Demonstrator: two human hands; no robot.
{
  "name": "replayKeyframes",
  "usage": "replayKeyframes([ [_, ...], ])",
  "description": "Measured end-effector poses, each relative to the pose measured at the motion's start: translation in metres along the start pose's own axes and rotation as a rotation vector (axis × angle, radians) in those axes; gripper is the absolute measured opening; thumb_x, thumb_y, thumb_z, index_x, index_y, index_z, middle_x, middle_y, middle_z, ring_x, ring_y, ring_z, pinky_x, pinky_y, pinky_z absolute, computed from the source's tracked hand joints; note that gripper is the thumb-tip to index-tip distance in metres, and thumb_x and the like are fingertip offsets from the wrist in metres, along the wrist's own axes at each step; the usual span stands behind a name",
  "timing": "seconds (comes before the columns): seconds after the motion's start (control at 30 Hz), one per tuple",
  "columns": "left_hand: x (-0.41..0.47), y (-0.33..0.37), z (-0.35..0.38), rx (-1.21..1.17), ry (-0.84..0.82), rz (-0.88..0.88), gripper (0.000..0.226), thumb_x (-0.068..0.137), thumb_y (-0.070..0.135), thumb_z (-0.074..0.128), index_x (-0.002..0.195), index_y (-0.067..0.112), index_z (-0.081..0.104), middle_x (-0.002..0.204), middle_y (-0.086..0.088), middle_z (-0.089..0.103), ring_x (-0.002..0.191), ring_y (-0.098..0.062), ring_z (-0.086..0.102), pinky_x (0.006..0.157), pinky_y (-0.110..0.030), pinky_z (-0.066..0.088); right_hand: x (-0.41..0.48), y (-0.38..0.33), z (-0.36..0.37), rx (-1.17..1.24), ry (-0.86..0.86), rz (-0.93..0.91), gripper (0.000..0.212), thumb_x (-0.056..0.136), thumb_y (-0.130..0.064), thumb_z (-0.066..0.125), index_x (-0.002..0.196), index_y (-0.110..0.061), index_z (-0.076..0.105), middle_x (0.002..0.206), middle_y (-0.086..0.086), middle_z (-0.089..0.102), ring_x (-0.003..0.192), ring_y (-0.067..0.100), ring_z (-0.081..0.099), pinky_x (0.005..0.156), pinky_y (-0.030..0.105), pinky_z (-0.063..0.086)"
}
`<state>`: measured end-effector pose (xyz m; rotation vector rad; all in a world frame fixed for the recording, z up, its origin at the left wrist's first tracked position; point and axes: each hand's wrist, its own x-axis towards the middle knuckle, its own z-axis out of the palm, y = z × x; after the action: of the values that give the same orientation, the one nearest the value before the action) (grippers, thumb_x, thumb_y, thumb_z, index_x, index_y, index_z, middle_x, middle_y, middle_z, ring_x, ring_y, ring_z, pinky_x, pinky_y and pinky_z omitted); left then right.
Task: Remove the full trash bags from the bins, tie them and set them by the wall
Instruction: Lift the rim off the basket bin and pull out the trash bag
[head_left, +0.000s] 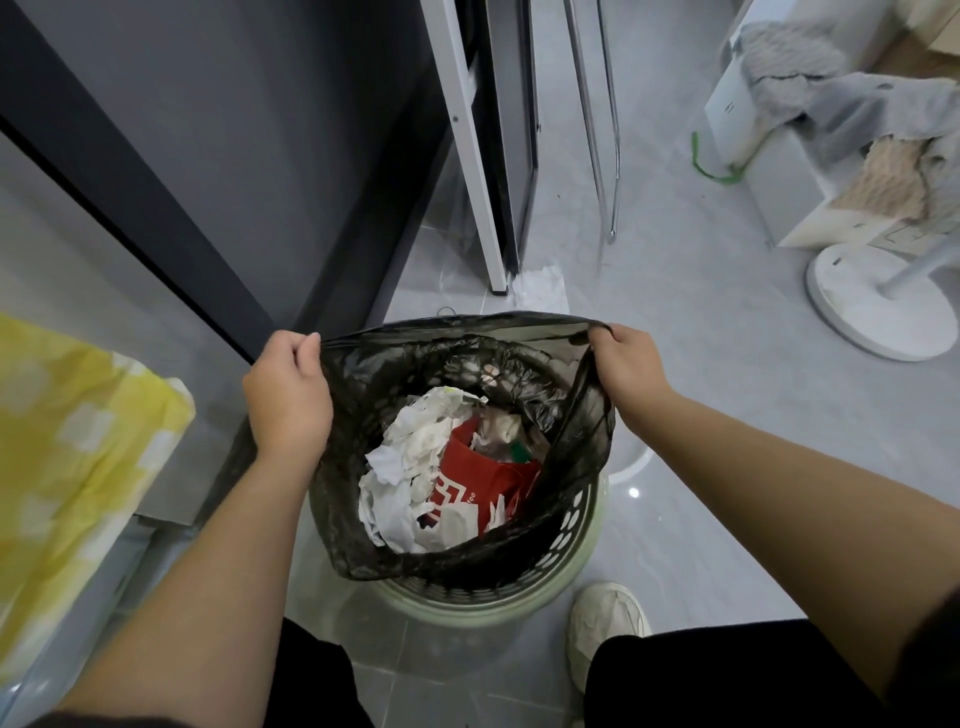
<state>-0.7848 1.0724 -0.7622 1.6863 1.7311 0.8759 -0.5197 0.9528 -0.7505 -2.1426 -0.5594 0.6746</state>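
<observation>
1. The left hand (288, 400), at centre-left of the frame, has its fingers curled round a gathered bit of the rim of a thin black plastic trash bag (358, 530).
2. The right hand (626, 371), at centre-right, grips the opposite side of the same rim. The edge is stretched taut between the two fists and the bag's mouth is wide open.
3. One bag is in view, and it sits in one round, pale green plastic bin with a slotted wall (569, 545), at lower centre. The bag's lower part is still inside the bin and its rim is lifted clear of the bin's edge.
4. Inside the bag lie crumpled white paper scraps (410, 467), too jumbled to count, and one red paper carton with white print (480, 483). The print is partly covered and cannot be read.
5. One off-white shoe (602, 631) stands just beside the bin at lower right.
6. The bin stands on a pale grey tiled floor (701, 395). A dark grey panel (234, 130) fills the upper left.
7. A white-framed board (467, 156) leans at top centre, and a wad of white paper (540, 288) lies at its foot.
8. A round white stand base (872, 306) is at right, and grey cloths (831, 88) are heaped on white boxes at upper right.
9. A yellow-and-white patterned cloth (78, 441) is cut off by the left edge. Both forearms run out of the bottom of the frame.
</observation>
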Motion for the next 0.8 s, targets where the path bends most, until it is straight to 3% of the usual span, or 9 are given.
replayKeyframes([
  [0.17,0.000,-0.005,-0.009,0.047,-0.053,0.000,0.029,0.098,0.037,0.038,0.090,0.011,0.050,0.077,-0.005,0.055,0.075,-0.027,0.053,0.061,-0.034,0.035,0.003,-0.003,-0.001,-0.030,-0.044,0.007,0.034,0.091,-0.025,0.041,0.080,0.002,0.060,0.075,0.019,0.059,0.070,0.031,0.056,0.067,0.036,0.045],
  [0.27,0.001,-0.005,-0.016,0.146,-0.262,0.064,0.032,0.090,0.052,0.049,0.096,0.021,0.053,0.080,0.006,0.057,0.077,-0.018,0.054,0.063,-0.033,0.042,-0.002,-0.003,-0.005,-0.187,-0.188,0.004,0.032,0.093,-0.021,0.040,0.092,0.001,0.064,0.074,0.012,0.057,0.068,0.026,0.053,0.064,0.032,0.041],
  [0.37,0.005,-0.006,-0.020,0.352,-0.381,0.201,0.019,0.090,0.037,0.054,0.088,0.018,0.059,0.072,-0.001,0.060,0.071,-0.022,0.054,0.062,-0.035,0.046,-0.004,-0.004,-0.017,-0.271,-0.269,-0.001,0.028,0.088,-0.010,0.036,0.092,0.002,0.061,0.077,0.014,0.058,0.071,0.026,0.055,0.061,0.031,0.043],
  [0.5,0.009,-0.008,-0.033,0.492,-0.476,0.175,0.017,0.090,0.019,0.046,0.078,0.027,0.056,0.078,-0.003,0.063,0.073,-0.024,0.054,0.065,-0.036,0.048,-0.012,-0.017,-0.043,-0.071,-0.346,0.098,0.037,0.084,0.004,0.031,0.077,-0.012,0.063,0.063,0.006,0.056,0.049,0.017,0.054,0.042,0.020,0.044],
  [0.63,0.000,0.002,-0.037,0.538,-0.648,0.198,0.025,0.080,0.011,0.039,0.071,0.027,0.056,0.081,-0.004,0.062,0.077,-0.024,0.055,0.073,-0.043,0.052,-0.019,-0.023,-0.059,0.019,-0.520,0.120,0.039,0.079,0.007,0.032,0.082,-0.006,0.069,0.065,0.009,0.067,0.050,0.018,0.062,0.046,0.023,0.050],
  [0.7,-0.007,0.007,-0.038,0.565,-0.768,0.237,0.012,0.083,0.035,0.044,0.080,0.029,0.055,0.091,-0.002,0.062,0.082,-0.021,0.056,0.077,-0.042,0.051,-0.025,-0.022,-0.063,-0.017,-0.578,0.085,0.037,0.080,0.008,0.033,0.076,-0.008,0.066,0.059,0.004,0.064,0.049,0.015,0.059,0.047,0.022,0.049],
  [0.73,-0.011,0.010,-0.041,0.588,-0.837,0.231,0.031,0.077,0.059,0.049,0.087,0.030,0.053,0.096,0.001,0.059,0.086,-0.018,0.056,0.079,-0.041,0.051,-0.028,-0.021,-0.064,-0.064,-0.576,0.045,0.036,0.080,0.009,0.033,0.071,-0.009,0.063,0.056,0.003,0.058,0.049,0.014,0.054,0.047,0.021,0.046],
  [0.8,-0.019,0.012,-0.049,0.626,-0.986,0.159,0.093,0.040,0.092,0.054,0.110,0.030,0.045,0.110,0.006,0.047,0.100,-0.015,0.054,0.087,-0.037,0.049,-0.033,-0.017,-0.064,-0.188,-0.563,-0.060,0.029,0.080,0.008,0.035,0.071,-0.005,0.059,0.059,0.006,0.049,0.053,0.014,0.046,0.052,0.023,0.040],
])
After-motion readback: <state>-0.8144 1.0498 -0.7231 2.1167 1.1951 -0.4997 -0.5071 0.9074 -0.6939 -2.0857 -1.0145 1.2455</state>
